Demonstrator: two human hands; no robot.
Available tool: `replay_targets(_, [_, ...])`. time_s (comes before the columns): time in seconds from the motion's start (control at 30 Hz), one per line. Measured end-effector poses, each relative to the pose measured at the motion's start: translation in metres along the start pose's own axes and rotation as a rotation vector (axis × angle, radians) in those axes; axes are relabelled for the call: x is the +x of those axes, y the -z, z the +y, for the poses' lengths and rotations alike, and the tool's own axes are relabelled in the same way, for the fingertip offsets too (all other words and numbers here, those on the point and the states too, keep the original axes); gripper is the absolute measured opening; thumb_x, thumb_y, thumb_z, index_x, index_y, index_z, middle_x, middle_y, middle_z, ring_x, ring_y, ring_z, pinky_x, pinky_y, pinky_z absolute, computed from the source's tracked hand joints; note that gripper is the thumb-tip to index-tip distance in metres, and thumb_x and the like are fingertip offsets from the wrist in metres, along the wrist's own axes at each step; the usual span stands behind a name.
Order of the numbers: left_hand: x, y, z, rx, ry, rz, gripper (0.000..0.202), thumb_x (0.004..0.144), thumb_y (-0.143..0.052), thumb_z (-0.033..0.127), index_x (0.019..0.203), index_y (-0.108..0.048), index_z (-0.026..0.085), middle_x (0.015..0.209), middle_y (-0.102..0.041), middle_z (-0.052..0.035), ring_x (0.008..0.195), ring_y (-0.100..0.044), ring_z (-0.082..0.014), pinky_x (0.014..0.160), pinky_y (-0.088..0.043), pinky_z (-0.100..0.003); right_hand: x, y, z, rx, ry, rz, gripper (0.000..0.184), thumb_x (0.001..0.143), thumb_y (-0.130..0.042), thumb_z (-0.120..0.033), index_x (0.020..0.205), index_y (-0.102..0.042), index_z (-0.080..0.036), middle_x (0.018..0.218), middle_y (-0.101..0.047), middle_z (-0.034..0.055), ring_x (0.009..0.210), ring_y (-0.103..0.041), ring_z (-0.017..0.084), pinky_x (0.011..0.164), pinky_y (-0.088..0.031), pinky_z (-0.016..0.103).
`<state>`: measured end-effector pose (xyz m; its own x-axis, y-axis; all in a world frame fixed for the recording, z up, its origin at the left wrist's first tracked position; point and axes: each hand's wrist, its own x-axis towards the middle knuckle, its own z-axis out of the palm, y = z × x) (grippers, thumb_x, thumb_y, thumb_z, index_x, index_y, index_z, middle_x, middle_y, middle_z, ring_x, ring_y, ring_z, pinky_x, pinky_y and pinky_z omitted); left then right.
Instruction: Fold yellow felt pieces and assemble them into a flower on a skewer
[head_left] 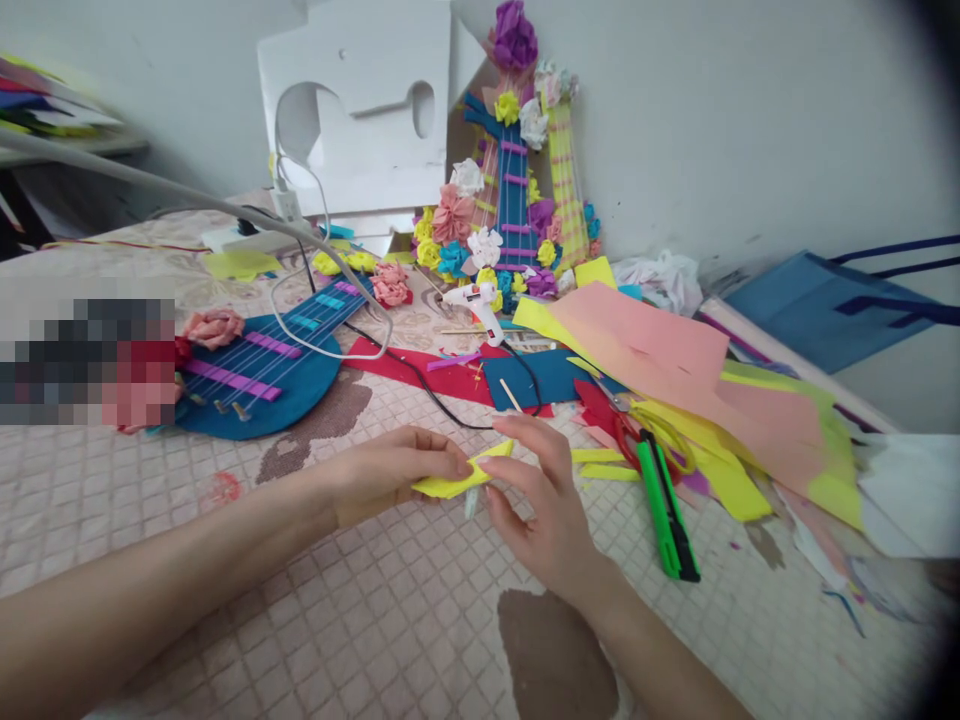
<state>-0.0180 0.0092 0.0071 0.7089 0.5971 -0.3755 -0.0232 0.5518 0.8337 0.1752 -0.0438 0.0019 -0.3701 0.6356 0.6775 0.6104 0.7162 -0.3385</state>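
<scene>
My left hand point(405, 462) is closed on a folded strip of bright yellow crepe paper point(450, 485), its thumb pressing from above. Close on the right, my right hand point(540, 500) has its fingers curved and apart. Its fingertips are at the strip's right end, while the thumb stays clear below. A small pale, translucent bit point(471, 503) hangs under the strip; its kind is unclear. Beyond my hands lie a white glue gun point(480, 308), a thin stick point(511, 394) and blue felt point(529, 378).
A green utility knife point(664, 510) and scissors point(626, 410) lie at right by pink sheets point(645, 335). A blue guitar shape point(262, 375) with paper flowers rests at left. Flower-covered guitars point(514, 190) and white foam point(375, 110) lean on the wall. A black cord point(431, 385) crosses the table.
</scene>
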Motion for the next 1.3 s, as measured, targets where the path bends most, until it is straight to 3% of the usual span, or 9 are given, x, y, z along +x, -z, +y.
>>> replay_targets(0.27, [0.0,0.0,0.003,-0.073,0.149,-0.078,0.013,0.067,-0.075,0.026,0.07,-0.067,0.015,0.065,-0.056,0.003,0.06,-0.046,-0.0067,0.054,-0.038,-0.016,-0.003,0.002,0.003,0.014,0.095,-0.041,0.028,0.084,-0.056,-0.004,0.107,-0.056,-0.022,0.114,-0.061,0.0074,0.111,-0.052,0.024,0.093,-0.049,0.046])
replay_targets(0.57, [-0.002,-0.001,0.006,0.06,0.153,-0.081,0.017,0.066,-0.074,0.03,0.071,-0.066,0.016,0.065,-0.057,0.0031,0.059,-0.047,-0.0074,0.053,-0.037,-0.018,-0.005,0.003,-0.001,0.061,0.098,-0.037,0.025,0.087,-0.054,-0.008,0.108,-0.058,-0.022,0.102,-0.065,0.0066,0.099,-0.056,0.021,0.084,-0.053,0.041])
replay_targets(0.73, [-0.001,-0.001,0.01,0.425,-0.12,-0.002,0.02,0.075,-0.066,0.032,0.086,-0.062,0.015,0.076,-0.06,0.0011,0.067,-0.053,-0.01,0.061,-0.041,-0.021,-0.006,0.001,-0.001,0.059,0.057,-0.041,0.021,0.088,-0.053,-0.01,0.105,-0.058,-0.021,0.098,-0.064,0.0073,0.096,-0.055,0.022,0.082,-0.052,0.041])
replay_targets(0.87, [-0.005,-0.007,0.013,0.716,-0.444,0.159,0.013,0.081,-0.06,0.028,0.079,-0.059,0.016,0.078,-0.062,-0.0009,0.073,-0.057,-0.0127,0.069,-0.045,-0.026,-0.007,-0.002,0.001,0.041,-0.016,-0.025,0.019,0.087,-0.053,-0.009,0.101,-0.058,-0.02,0.096,-0.063,0.0072,0.093,-0.054,0.022,0.081,-0.051,0.041])
replay_targets(1.0, [-0.012,-0.014,0.015,0.996,-0.682,0.211,0.007,0.084,-0.057,0.02,0.083,-0.062,0.017,0.085,-0.064,-0.002,0.081,-0.058,-0.014,0.077,-0.046,-0.028,-0.006,-0.004,0.001,0.002,-0.057,-0.006,0.017,0.086,-0.051,-0.009,0.098,-0.058,-0.02,0.092,-0.063,0.0072,0.09,-0.054,0.022,0.079,-0.05,0.041])
replay_targets(1.13, [-0.013,-0.015,0.012,1.208,-0.839,0.227,0.007,0.083,-0.058,0.017,0.088,-0.063,0.017,0.088,-0.064,-0.0031,0.085,-0.057,-0.0161,0.079,-0.045,-0.03,-0.003,-0.003,-0.001,-0.027,-0.073,0.013,0.014,0.086,-0.052,-0.009,0.092,-0.059,-0.019,0.088,-0.063,0.0067,0.086,-0.054,0.02,0.077,-0.05,0.038])
replay_targets(1.3, [-0.01,-0.013,0.005,1.423,-0.941,0.266,0.009,0.087,-0.054,0.015,0.089,-0.062,0.018,0.088,-0.065,-0.0032,0.086,-0.056,-0.0174,0.079,-0.041,-0.032,-0.002,-0.004,-0.003,-0.043,-0.111,-0.013,0.012,0.087,-0.051,-0.011,0.089,-0.059,-0.019,0.086,-0.063,0.0063,0.084,-0.055,0.021,0.075,-0.049,0.038])
